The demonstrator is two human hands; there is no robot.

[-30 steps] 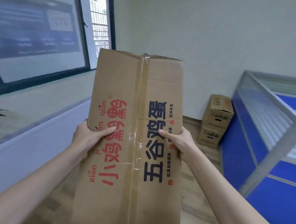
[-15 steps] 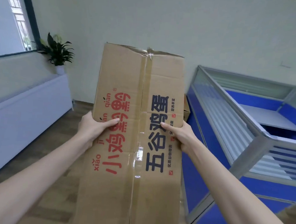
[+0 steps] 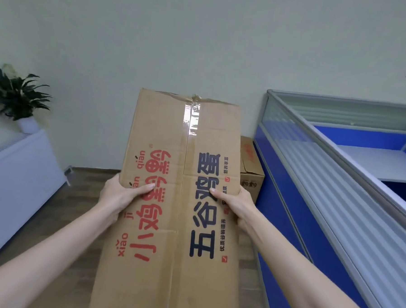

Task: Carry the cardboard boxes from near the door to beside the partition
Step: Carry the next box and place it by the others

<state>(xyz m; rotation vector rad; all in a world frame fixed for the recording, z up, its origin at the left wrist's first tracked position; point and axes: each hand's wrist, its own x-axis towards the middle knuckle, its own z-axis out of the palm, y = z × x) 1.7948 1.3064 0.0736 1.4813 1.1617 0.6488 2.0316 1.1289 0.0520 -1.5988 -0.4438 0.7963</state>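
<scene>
We held the cardboard box (image 3: 178, 199) out in front of us, lifted off the floor (image 3: 71, 217), its long taped top facing up and its far end pointing toward the back wall (image 3: 203, 48). Our left hand (image 3: 118, 196) clasped the left edge with the thumb laid flat across the printed top, and our right hand (image 3: 233, 202) did the same on the right edge; the fingers of both went round under the sides, out of sight, so we judged they bore the weight from below while the thumbs kept the box from tipping. Gripping it at mid-length on both sides seemed the sensible way to keep so long a box level. Ahead, partly hidden behind the carried box, another box (image 3: 251, 170) sat right against the blue partition (image 3: 288, 217), close to the back wall, which we took as the spot meant for this one too. A potted plant (image 3: 17, 97) stood on the white cabinet (image 3: 20, 172) off to our left, well apart from our path. The carry looked close to its end, with only the setting down left to do, and the narrow strip beside the partition would call for a careful lowering
</scene>
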